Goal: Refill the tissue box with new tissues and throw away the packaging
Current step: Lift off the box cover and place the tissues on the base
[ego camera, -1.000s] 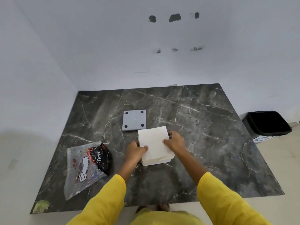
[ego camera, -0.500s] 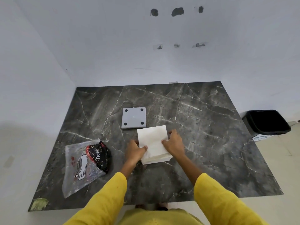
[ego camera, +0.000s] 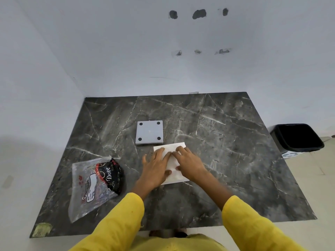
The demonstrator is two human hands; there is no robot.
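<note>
Both hands lie flat, fingers spread, on the white tissue stack (ego camera: 173, 164) near the table's (ego camera: 235, 142) middle: left hand (ego camera: 156, 168), right hand (ego camera: 188, 163). The grey, apparently upturned tissue box (ego camera: 149, 132) sits just behind; the plastic packaging (ego camera: 94, 185) lies toward the front left corner.

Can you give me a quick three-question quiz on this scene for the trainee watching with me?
1. True or false: both hands, left hand and right hand, lie flat on the stack of tissues.
2. Where does the plastic wrapper lie? A) in the black bin B) on the table to the person's left of the tissues C) under the grey square piece
3. Fill in: the grey square piece lies just ___ the tissues, toward the wall.

Key: 1 true. 2 B; the black bin stands on the floor off the right edge of the table. 3 beyond.
</note>
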